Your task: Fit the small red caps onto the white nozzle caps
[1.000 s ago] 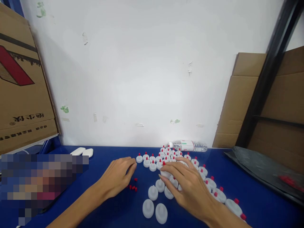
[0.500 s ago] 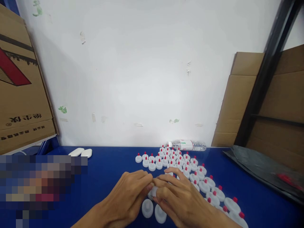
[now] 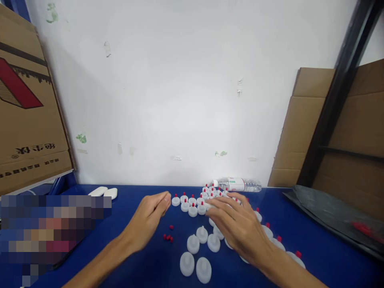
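My left hand [image 3: 150, 218] is raised over the table with its fingers curled closed; whatever is inside them is hidden. Below its fingertips lie several loose small red caps [image 3: 168, 237]. My right hand [image 3: 237, 224] reaches over a crowd of white nozzle lids with red tips [image 3: 192, 211], its fingers spread and its thumb hidden. It covers part of the group, and I see nothing held in it. Between the hands and nearer me stand several white nozzle lids without red tips [image 3: 187, 264].
A clear plastic bottle [image 3: 237, 184] lies against the wall behind the lids. Two white rounded objects [image 3: 110, 194] sit at the back left. A dark plastic bag [image 3: 333, 216] lies at right. Cardboard [image 3: 33, 132] stands at left, and a blurred patch hides the near left.
My hands were together around a white lid and have moved apart. The left went left and slightly up; the right moved forward over the lids. The loose red caps now show.
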The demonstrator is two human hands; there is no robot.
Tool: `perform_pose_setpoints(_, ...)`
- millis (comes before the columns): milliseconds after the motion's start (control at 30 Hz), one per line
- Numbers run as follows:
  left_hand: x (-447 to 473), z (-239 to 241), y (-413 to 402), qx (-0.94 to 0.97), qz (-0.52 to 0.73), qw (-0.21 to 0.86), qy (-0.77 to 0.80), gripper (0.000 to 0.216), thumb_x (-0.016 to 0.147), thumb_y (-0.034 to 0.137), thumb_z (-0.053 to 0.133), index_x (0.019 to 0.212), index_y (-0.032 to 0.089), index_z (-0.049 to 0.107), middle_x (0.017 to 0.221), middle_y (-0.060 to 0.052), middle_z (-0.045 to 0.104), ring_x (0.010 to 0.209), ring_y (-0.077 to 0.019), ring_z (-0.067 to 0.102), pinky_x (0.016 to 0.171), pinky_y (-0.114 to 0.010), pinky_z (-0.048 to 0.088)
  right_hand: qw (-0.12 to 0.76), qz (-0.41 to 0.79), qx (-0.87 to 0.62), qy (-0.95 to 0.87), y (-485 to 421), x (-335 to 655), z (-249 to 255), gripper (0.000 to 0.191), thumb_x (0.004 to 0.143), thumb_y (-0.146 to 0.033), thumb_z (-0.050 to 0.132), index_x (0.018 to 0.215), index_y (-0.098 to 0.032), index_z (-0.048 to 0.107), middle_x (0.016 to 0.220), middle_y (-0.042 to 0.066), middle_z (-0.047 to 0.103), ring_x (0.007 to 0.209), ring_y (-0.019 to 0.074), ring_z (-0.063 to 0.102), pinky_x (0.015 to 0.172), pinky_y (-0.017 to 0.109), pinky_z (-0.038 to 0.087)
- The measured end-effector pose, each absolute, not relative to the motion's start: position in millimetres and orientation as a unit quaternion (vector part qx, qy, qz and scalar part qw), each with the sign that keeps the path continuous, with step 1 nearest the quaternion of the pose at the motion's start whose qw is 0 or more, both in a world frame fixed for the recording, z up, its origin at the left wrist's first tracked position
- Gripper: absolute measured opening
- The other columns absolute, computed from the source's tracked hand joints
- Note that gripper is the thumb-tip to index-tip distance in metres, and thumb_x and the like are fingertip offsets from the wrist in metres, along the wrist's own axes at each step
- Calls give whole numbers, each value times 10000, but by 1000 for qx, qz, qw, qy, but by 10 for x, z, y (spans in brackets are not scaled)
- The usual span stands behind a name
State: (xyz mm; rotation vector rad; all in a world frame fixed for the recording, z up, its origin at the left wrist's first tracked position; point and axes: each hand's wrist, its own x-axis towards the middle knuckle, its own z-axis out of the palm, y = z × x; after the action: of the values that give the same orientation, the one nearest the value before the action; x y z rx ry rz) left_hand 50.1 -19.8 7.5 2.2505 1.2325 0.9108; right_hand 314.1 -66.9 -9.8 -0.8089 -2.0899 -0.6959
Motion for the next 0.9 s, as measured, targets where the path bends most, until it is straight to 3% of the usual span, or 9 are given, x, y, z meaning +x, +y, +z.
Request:
perform_pose_setpoints(67, 411, 85, -84, 832, 249, 66, 492, 426, 1053, 440, 197, 706, 237, 338, 649, 30, 416, 600, -165, 406, 618, -308, 275, 379, -220, -356, -825, -610, 3170, -147, 203, 1011, -134, 532, 1153, -219, 650, 1142, 55, 745, 1030, 206, 695, 998, 433, 454)
perform_pose_setpoints(133, 345, 56, 5, 837, 183, 3, 516, 373, 1038, 367, 247, 723, 237, 400, 674, 1, 519, 633, -197, 488, 633, -324, 267, 354, -174, -378, -838, -589, 3164, -203, 244, 1019, -178, 524, 1228, -228, 638, 1151, 72, 733, 1035, 223, 694, 987, 450, 491)
perform_pose_setpoints(233, 291, -27, 82, 840, 133, 12, 526, 304, 999, 318, 334, 744, 236, 477, 709, -30, 618, 659, -227, 575, 615, -320, 271, 316, -124, -398, -852, -612, 3137, -258, 299, 1037, -217, 488, 1306, -236, 618, 1219, 75, 713, 1112, 240, 675, 1061, 492, 466)
perform_pose_setpoints(333, 275, -95, 100, 844, 91, 14, 529, 261, 967, 295, 385, 767, 237, 543, 771, -58, 685, 725, -257, 639, 616, -320, 291, 280, -82, -415, -862, -645, 3127, -263, 321, 1062, -217, 427, 1318, -253, 618, 1266, 55, 700, 1186, 231, 643, 1156, 522, 362)
perform_pose_setpoints(500, 280, -126, 76, 852, 54, 7, 521, 319, 973, 316, 383, 713, 236, 549, 772, -71, 705, 747, -276, 655, 610, -333, 311, 237, -19, -424, -874, -666, 3131, -224, 317, 1085, -230, 364, 1156, -251, 672, 1194, 33, 719, 1155, 213, 642, 1201, 540, 236)
perform_pose_setpoints(633, 281, -141, 70, 862, 35, 7, 506, 364, 981, 343, 379, 672, 235, 538, 762, -71, 712, 764, -288, 664, 616, -341, 331, 241, -16, -438, -866, -657, 3133, -178, 330, 1093, -242, 330, 1117, -257, 659, 1053, 17, 734, 1008, 190, 671, 1175, 518, 255)
perform_pose_setpoints(767, 277, -145, 66, 869, 28, 8, 493, 351, 971, 297, 371, 672, 237, 546, 758, -63, 718, 767, -283, 673, 617, -343, 339, 243, -100, -486, -834, -605, 3169, -149, 327, 1077, -251, 354, 1008, -241, 673, 947, 27, 727, 946, 222, 668, 1126, 554, 275)
perform_pose_setpoints(900, 286, -127, 41, 871, 27, 8, 491, 332, 956, 284, 397, 665, 236, 549, 732, -62, 711, 737, -281, 671, 601, -342, 334, 196, -136, -510, -826, -573, 3197, -179, 346, 1077, -280, 372, 931, -237, 683, 873, 33, 719, 921, 241, 668, 1075, 554, 320)
